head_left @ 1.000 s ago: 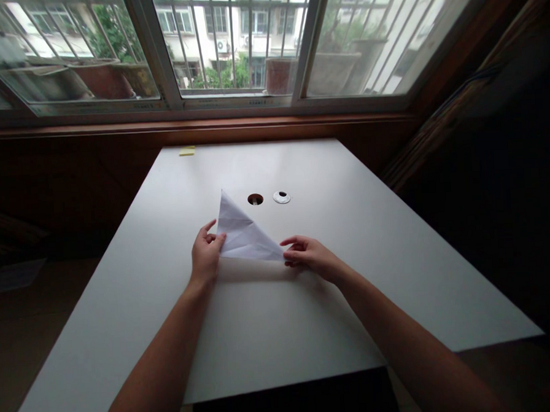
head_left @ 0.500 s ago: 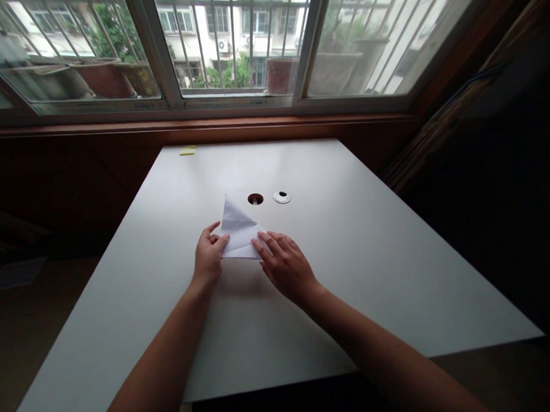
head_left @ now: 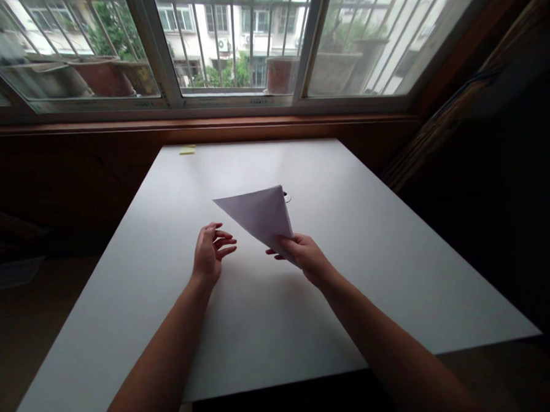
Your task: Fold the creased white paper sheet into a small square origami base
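So, paper (head_left: 261, 214) points leftward, long axis diagonal; right hand (head_left: 306, 255) pinching it, left hand (head_left: 209, 252) free.

Counting hands, there are two: one left hand (head_left: 207, 254) and one right hand (head_left: 306, 256), with two bare forearms (head_left: 167, 347) behind them. Folded paper (head_left: 259, 214) numbers one piece, and there is one desk (head_left: 282, 335). Of smaller items, one yellow note (head_left: 188, 149) and one white ring (head_left: 288, 198), partly covered, can be counted. One pale sheet (head_left: 13, 273) is on the floor (head_left: 33, 341). Three large window panes (head_left: 353, 36) show, plus part of a fourth, and at least five plant pots (head_left: 281, 75).
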{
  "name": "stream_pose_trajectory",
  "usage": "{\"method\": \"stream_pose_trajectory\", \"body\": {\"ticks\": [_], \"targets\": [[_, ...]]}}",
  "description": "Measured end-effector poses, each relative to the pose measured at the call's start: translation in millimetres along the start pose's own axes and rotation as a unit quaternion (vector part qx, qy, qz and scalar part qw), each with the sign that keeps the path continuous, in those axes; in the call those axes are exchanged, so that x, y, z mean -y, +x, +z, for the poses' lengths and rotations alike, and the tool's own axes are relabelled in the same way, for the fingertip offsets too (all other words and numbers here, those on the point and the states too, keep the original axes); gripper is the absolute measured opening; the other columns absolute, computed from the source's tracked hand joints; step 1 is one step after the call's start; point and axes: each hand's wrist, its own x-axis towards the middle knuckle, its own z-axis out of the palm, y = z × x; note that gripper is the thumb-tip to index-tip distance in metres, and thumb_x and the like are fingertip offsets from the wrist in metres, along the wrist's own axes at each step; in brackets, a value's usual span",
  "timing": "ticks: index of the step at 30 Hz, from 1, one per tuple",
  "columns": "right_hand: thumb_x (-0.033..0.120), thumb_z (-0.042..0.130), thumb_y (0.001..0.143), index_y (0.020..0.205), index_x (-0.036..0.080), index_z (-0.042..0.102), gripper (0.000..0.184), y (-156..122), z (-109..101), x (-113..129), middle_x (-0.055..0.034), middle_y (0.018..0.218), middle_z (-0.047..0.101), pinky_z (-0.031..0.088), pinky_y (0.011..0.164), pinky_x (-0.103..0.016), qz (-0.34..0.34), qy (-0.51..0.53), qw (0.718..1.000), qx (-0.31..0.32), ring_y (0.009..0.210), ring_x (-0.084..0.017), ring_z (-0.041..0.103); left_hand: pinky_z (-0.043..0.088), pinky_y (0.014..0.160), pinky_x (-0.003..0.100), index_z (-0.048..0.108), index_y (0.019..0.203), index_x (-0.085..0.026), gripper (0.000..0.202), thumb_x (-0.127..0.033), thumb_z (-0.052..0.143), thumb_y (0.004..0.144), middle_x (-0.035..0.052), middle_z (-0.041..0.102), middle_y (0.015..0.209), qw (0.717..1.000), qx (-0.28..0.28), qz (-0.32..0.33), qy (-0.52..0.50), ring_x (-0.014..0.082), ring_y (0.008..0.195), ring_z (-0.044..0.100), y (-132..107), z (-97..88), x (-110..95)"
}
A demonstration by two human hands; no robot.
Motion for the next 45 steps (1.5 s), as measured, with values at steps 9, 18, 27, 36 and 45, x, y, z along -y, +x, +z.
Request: {"method": "stream_pose_trajectory", "body": {"ticks": [9, 18, 27, 36, 45], "targets": [[0.031, 0.07, 0.083, 0.1, 0.01, 0.07, 0.026, -5, 10, 1, -0.0145, 0.097, 0.075, 0.058, 0.073, -0.03, 0.122, 0.192, 0.969, 0.092, 0.086, -0.024, 0.074, 0.042, 0.056, 0.021, 0.067, 0.087, -0.016, 0.036, -0.049, 0.074, 0.074, 0.0055, 0.065, 0.087, 0.99, 0.126, -0.025, 0.051, 0.0151, 0.076, 0.06, -7, 6.7, 8], [0.031, 0.069, 0.084, 0.099, 0.009, 0.07, 0.026, -6, 19, -11, -0.0149, 0.093, 0.075, 0.057, 0.07, -0.027, 0.147, 0.186, 0.964, 0.12, 0.082, -0.022, 0.074, 0.044, 0.067, 0.027, 0.069, 0.095, -0.018, 0.038, -0.041, 0.08, 0.067, 0.0081, 0.07, 0.099, 0.998, 0.059, -0.012, 0.037, 0.0191, 0.084, 0.064, -3, 4.6, 11], [0.045, 0.073, 0.078, 0.093, 0.01, 0.072, 0.037, -6, 15, -16, -0.0101, 0.082, 0.073, 0.048, 0.059, -0.022, 0.119, 0.132, 0.973, 0.148, 0.068, -0.016, 0.067, 0.047, 0.069, 0.029, 0.068, 0.088, -0.013, 0.031, -0.032, 0.08, 0.066, 0.0062, 0.069, 0.08, 0.998, 0.058, 0.001, 0.034, 0.0192, 0.079, 0.063, 1, 2.8, 16], [0.046, 0.075, 0.075, 0.092, 0.018, 0.072, 0.032, 11, -6, 4, -0.0038, 0.087, 0.071, 0.051, 0.073, -0.028, 0.004, 0.13, 0.991, 0.027, 0.077, -0.015, 0.064, 0.05, 0.068, 0.033, 0.074, 0.088, -0.011, 0.031, -0.032, 0.081, 0.066, 0.0095, 0.072, 0.078, 0.988, 0.127, -0.001, 0.087, 0.0221, 0.073, 0.066, -3, -1.0, 21], [0.046, 0.073, 0.077, 0.102, 0.022, 0.072, 0.034, 5, -18, 9, -0.0048, 0.094, 0.07, 0.05, 0.069, -0.026, -0.038, 0.135, 0.99, 0.005, 0.08, -0.015, 0.062, 0.052, 0.085, 0.042, 0.074, 0.097, -0.01, 0.035, -0.026, 0.082, 0.067, 0.014, 0.075, 0.095, 0.985, 0.166, -0.023, 0.03, 0.0292, 0.089, 0.07, -10, 4.6, 16]]}}
